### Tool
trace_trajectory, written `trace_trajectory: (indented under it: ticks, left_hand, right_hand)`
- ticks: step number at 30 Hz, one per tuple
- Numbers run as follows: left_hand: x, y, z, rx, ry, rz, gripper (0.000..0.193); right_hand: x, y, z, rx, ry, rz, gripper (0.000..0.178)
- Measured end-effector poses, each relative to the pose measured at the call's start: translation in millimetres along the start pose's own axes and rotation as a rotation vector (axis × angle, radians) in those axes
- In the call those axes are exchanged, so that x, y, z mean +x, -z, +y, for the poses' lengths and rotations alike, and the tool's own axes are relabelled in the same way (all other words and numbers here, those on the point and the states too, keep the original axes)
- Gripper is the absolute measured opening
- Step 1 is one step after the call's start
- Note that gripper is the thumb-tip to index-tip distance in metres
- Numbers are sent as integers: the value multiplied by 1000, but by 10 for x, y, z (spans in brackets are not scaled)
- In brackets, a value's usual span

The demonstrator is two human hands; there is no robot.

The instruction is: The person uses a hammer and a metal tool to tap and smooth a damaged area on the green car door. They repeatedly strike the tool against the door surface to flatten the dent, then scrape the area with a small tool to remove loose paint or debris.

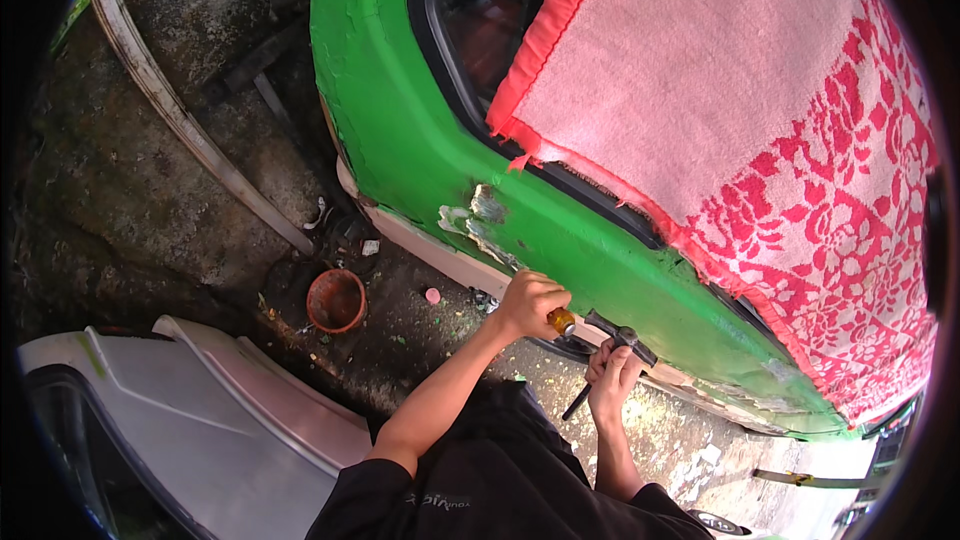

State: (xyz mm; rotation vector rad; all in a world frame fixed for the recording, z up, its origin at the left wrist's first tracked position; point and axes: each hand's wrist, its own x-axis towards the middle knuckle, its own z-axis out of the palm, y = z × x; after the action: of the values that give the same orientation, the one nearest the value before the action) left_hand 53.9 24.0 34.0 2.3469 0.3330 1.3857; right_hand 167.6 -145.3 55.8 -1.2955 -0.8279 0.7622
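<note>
In front of me is a green car body (385, 130) with a patch of chipped paint (488, 204) along its lower side, bare metal and pale filler showing. My left hand (532, 302) is closed round an amber-handled screwdriver or chisel (563, 321). Its butt end points back toward the hammer, and its blade end, mostly hidden by the hand, lies toward the chipped area. My right hand (613, 372) is wrapped round a hammer (627, 337) with a dark metal head and a thin dark handle. The hammer head is close to the butt, slightly apart from it.
A red-and-pink patterned towel (690, 60) covers the car's windows. Behind my left arm stand a terracotta-coloured pot (336, 300) and a silver car (200, 420). Paint flakes and a small pink cap (432, 295) lie on the floor. A long pale strip (170, 105) lies at the far left.
</note>
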Motion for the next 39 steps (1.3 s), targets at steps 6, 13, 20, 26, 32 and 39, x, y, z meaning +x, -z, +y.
trace_trajectory:
  ticks: [6,13,20,26,32,39]
  left_hand:
    - [-47,32,-50,-83,-25,63,26]
    - [-151,73,-205,-75,34,102,27]
    - [-142,56,-126,-81,7,111,35]
    - [-59,117,-93,-157,-25,49,33]
    - [-12,178,-116,-174,-11,5,30]
    - [-22,139,-169,-122,-31,-36,24]
  right_hand:
    - [-197,6,-84,-88,77,-46,59]
    - [-147,-15,-45,-467,342,-46,31]
    - [-147,-151,-14,-527,225,-89,44]
    - [-307,-106,90,-324,67,-52,51]
    - [-338,-64,108,-383,264,-51,46]
    - [-298,-103,104,-111,266,28,40]
